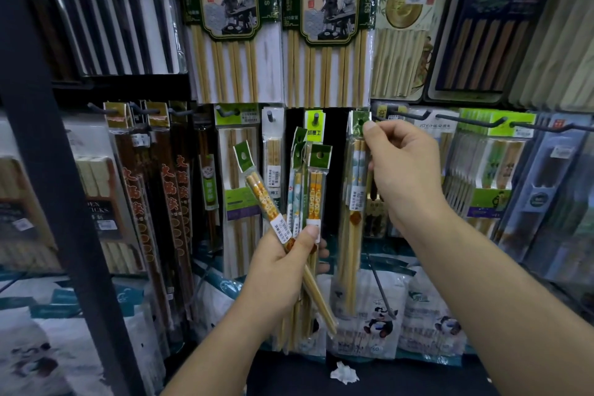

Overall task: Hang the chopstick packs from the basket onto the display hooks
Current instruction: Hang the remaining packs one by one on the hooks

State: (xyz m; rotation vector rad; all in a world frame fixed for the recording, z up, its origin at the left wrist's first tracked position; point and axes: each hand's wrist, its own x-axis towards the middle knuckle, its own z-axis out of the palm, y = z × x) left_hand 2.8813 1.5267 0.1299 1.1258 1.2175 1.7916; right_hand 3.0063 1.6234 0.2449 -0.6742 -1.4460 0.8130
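Observation:
My left hand [283,262] grips a fan of several slim chopstick packs [305,190] by their lower halves; each has a green header card with a hole. My right hand [401,170] pinches the green header of one more chopstick pack [353,219] and holds it up against the display wall, its hole near a dark hook [408,116] just to the right. That pack hangs straight down below my fingers. Whether its hole sits on the hook I cannot tell. No basket is in view.
The wall is packed with hanging chopstick packs: large bamboo sets [231,22] above, dark red ones [154,202] at left, green-boxed sets [488,170] at right. A dark shelf post [48,170] stands at left. Panda-printed bags [379,315] lie below; a crumpled white scrap [344,373] sits on the floor.

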